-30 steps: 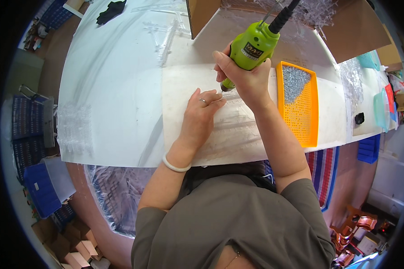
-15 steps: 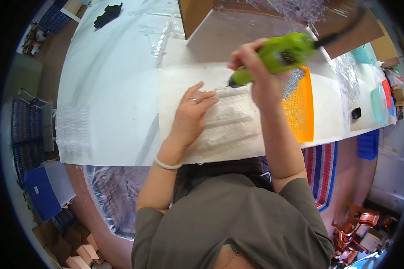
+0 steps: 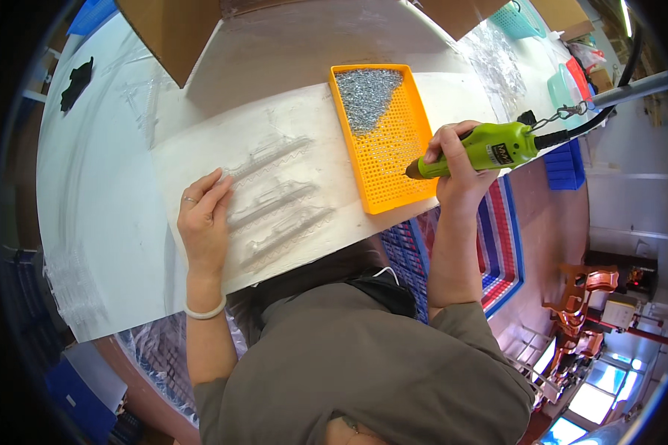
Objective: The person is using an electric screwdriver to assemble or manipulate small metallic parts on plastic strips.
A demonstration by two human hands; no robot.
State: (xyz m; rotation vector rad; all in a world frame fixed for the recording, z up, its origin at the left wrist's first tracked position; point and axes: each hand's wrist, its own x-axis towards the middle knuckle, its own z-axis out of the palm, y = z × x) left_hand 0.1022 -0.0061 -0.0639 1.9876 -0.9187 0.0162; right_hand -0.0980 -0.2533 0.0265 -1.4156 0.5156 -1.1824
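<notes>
My right hand (image 3: 462,159) is wrapped round a green electric screwdriver (image 3: 501,144), whose dark tip points left over an orange-yellow perforated tray (image 3: 393,194). Small silver screws (image 3: 367,96) are heaped in the tray's far part. Several clear plastic strips with toothed edges (image 3: 274,204) lie roughly parallel on the white sheet in front of me. At the left end of the farthest strip, my left hand (image 3: 206,222) has its fingers drawn together against it. That hand wears a ring and a pale bracelet.
An open cardboard box (image 3: 174,37) stands at the far side of the table. A black cloth-like piece (image 3: 76,84) lies far left. Clear plastic pieces (image 3: 74,274) sit at the left edge. A teal basket (image 3: 516,21) is at far right. A chain and cable hold the screwdriver's back end.
The screwdriver has moved from the far strip rightwards to over the tray. My left hand stays at the strip's left end. The view has turned to the right.
</notes>
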